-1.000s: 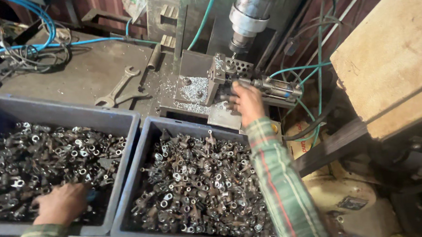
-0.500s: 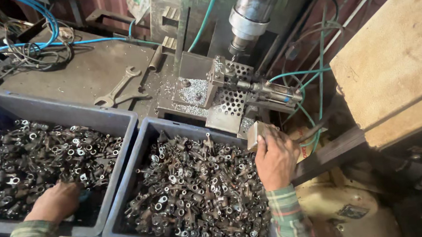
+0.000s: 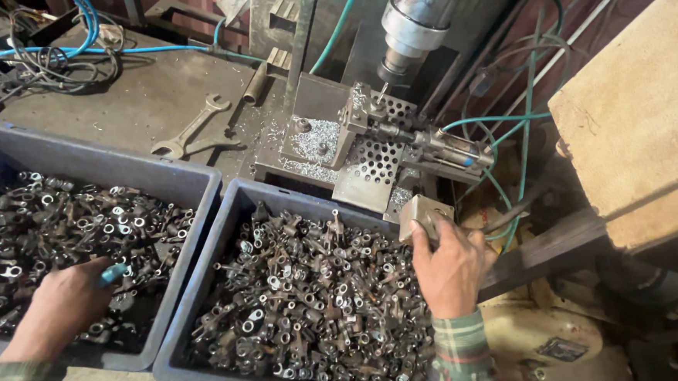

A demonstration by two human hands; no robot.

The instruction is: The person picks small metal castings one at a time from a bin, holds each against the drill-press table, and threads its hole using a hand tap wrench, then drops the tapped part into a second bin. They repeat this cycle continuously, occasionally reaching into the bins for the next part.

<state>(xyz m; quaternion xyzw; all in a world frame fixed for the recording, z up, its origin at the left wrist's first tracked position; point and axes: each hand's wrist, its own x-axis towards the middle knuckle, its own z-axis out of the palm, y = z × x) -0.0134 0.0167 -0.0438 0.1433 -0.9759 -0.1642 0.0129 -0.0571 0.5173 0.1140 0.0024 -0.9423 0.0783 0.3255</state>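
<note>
Reaching into the left grey bin (image 3: 200,191), the left hand (image 3: 65,301) rests at about seven o'clock in the view, curled over the heap of dark metal fittings (image 3: 62,220), with a small blue-green piece (image 3: 113,273) poking out past the knuckles; whether the fingers actually pinch a fitting cannot be told, since the back of the hand hides them. At about five o'clock the right hand (image 3: 453,268) hovers over the far right corner of the right grey bin (image 3: 179,360), its fingers bent and its fingertips touching a small metal box (image 3: 425,214) that sits just past the bin's rim at the foot of the machine. It looks pressed against the box rather than closed around it. This second bin is piled with more metal fittings (image 3: 306,293), many showing bright ring-shaped ends. Both sleeves are plaid, green and red.

At twelve o'clock stands a drill press spindle (image 3: 411,26) above a fixture with a perforated plate (image 3: 380,159), and bright metal shavings (image 3: 313,141) lie scattered at its base. A small pneumatic cylinder (image 3: 449,147) juts out toward two o'clock, fed by thin green hoses (image 3: 498,119). On the dark table (image 3: 118,101) at ten o'clock lie two open-ended spanners (image 3: 195,130), crossed, with blue hoses (image 3: 91,29) and tangled cables (image 3: 46,67) beyond them. A pale wooden board (image 3: 637,121) fills the three o'clock side
</note>
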